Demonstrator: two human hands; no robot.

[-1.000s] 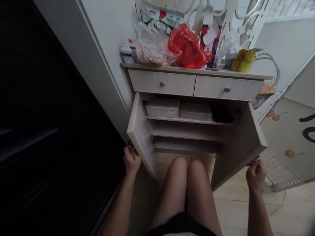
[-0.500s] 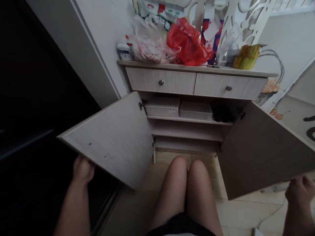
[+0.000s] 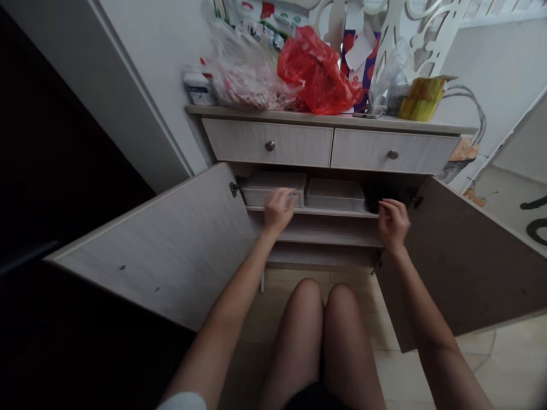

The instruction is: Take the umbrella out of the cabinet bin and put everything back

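Note:
Both doors of a pale wood cabinet (image 3: 273, 228) stand open. My left hand (image 3: 279, 210), slightly blurred, is in front of the white drawer box (image 3: 252, 197) on the top shelf; its fingers are loosely stretched and hold nothing I can see. A clear lidded plastic box (image 3: 335, 196) sits to the right of it, between my hands. My right hand (image 3: 393, 224) is near the shelf's right end, fingers loosely bent and apparently holding nothing. Dark items (image 3: 374, 196) lie in shadow just behind it. Whether either hand touches anything, I cannot tell.
The left door (image 3: 158, 250) and right door (image 3: 474, 267) swing outward on both sides of my arms. Above are two drawers with round knobs (image 3: 269, 146). On the cabinet top lie a red plastic bag (image 3: 316, 74), a clear bag (image 3: 245, 74) and a yellow package (image 3: 422, 99).
My hands have let go of the outer edges of the two doors and moved inward to the top shelf. The left door appears swung somewhat wider; the view has shifted slightly.

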